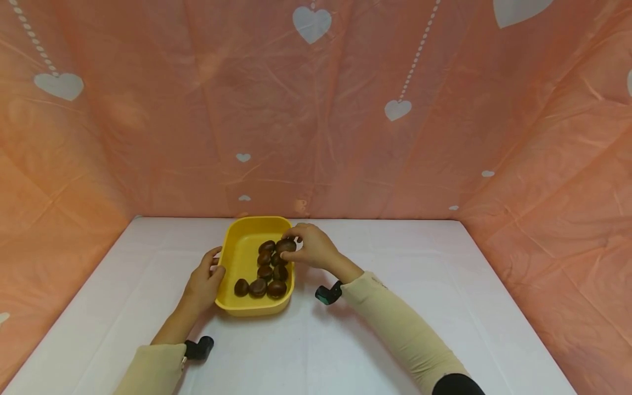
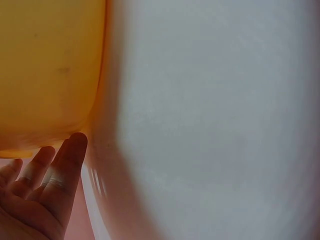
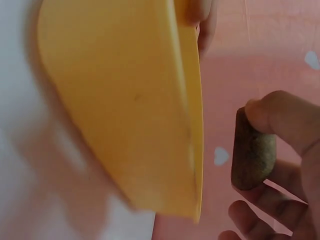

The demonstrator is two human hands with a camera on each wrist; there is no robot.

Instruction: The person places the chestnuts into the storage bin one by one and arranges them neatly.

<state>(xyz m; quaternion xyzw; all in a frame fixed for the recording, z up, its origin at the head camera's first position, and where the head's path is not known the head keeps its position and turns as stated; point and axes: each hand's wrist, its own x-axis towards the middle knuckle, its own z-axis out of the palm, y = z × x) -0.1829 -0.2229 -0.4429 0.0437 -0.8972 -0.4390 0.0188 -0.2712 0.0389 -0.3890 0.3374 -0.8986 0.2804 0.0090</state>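
Observation:
A yellow plastic tray (image 1: 240,252) stands on the white table, with several glossy brown chestnuts (image 1: 258,288) along its right side and near end. At the tray's left edge, my left hand (image 1: 203,282) holds the rim, thumb at the top and fingers against the outer wall. The left wrist view shows those fingers (image 2: 65,180) touching the tray from outside. Above the tray's right side, my right hand (image 1: 313,248) pinches one chestnut (image 3: 254,150) between thumb and fingertips. That chestnut is above the rim in the right wrist view, apart from the tray wall (image 3: 120,100).
White cloth covers the table (image 1: 395,312). Behind it and at both sides hangs a pink-orange curtain (image 1: 276,120) printed with white hearts. A black wrist camera (image 1: 199,348) sits at the left wrist, another black camera (image 1: 328,293) at the right.

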